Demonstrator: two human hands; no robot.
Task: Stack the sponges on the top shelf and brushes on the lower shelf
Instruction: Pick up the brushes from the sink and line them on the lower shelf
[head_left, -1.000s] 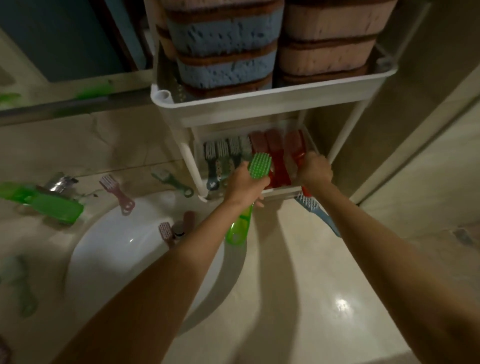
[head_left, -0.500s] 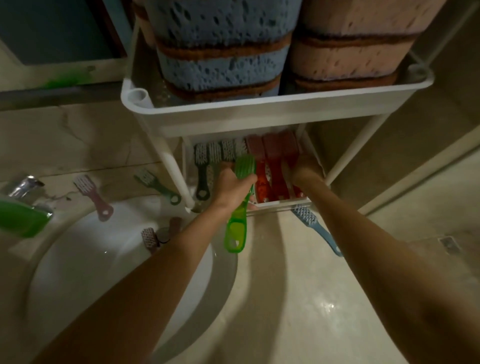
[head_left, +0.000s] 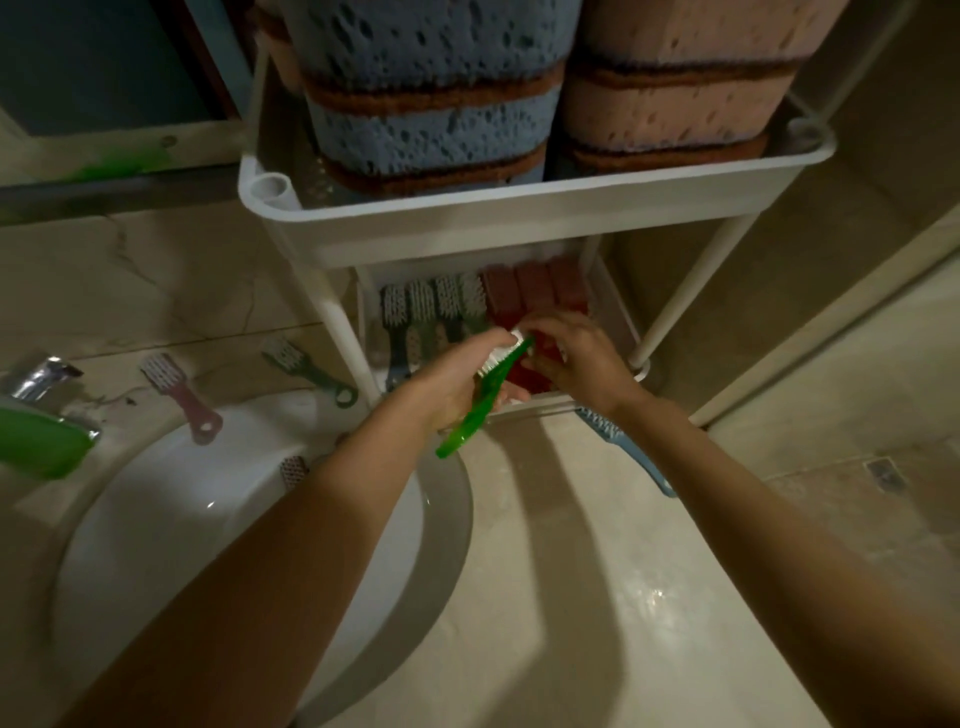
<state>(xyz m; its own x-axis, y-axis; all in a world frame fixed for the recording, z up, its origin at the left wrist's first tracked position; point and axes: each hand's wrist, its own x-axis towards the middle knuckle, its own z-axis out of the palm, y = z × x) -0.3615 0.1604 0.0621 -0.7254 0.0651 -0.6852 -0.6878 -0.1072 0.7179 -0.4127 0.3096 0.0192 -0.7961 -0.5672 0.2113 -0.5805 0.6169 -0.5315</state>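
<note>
While the left hand (head_left: 449, 387) has its grip clamped on a green brush (head_left: 480, 402) at the lower shelf (head_left: 618, 322) front, the right hand (head_left: 576, 358) lies on red brushes (head_left: 535, 291) inside. I cannot tell whether the right hand's grip is closed. Sponges (head_left: 431, 119) sit stacked on the top shelf (head_left: 519, 228).

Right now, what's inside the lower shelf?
The lower shelf holds grey brushes in a row at left, red brushes at right. The left hand, gripping a green brush, and the right hand cover the front, so anything there is hidden.
</note>
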